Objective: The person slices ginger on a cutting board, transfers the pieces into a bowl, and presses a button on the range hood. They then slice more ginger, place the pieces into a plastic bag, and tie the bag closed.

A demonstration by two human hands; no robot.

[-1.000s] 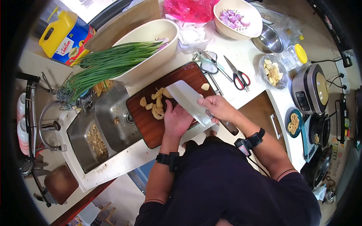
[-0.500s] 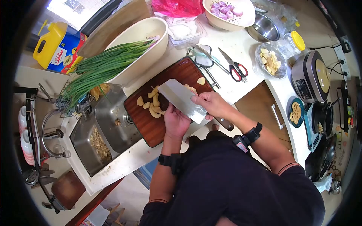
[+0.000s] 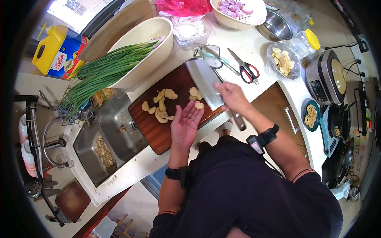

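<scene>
My right hand (image 3: 234, 97) is closed around a cleaver (image 3: 204, 81), its broad blade raised over the right end of the brown cutting board (image 3: 154, 137). Palm up, my left hand (image 3: 185, 126) lies open with its fingers stretched out at the board's near edge. A pale round slice (image 3: 199, 105) shows at its fingertips. More slices (image 3: 194, 93) are beside the blade's lower edge. Farther left on the board lie several pieces of peeled ginger (image 3: 162, 105).
A double sink (image 3: 115, 123) with peelings in it adjoins the board. Spring onions (image 3: 115, 65) lie across a cream basin (image 3: 158, 47). Behind the board are scissors (image 3: 247, 69) and a bowl of ginger slices (image 3: 283, 63); a rice cooker (image 3: 326, 81) stands at right.
The cleaver has moved up and right, off my left hand, which has turned palm up with fingers extended. The slices beside the blade are now more exposed.
</scene>
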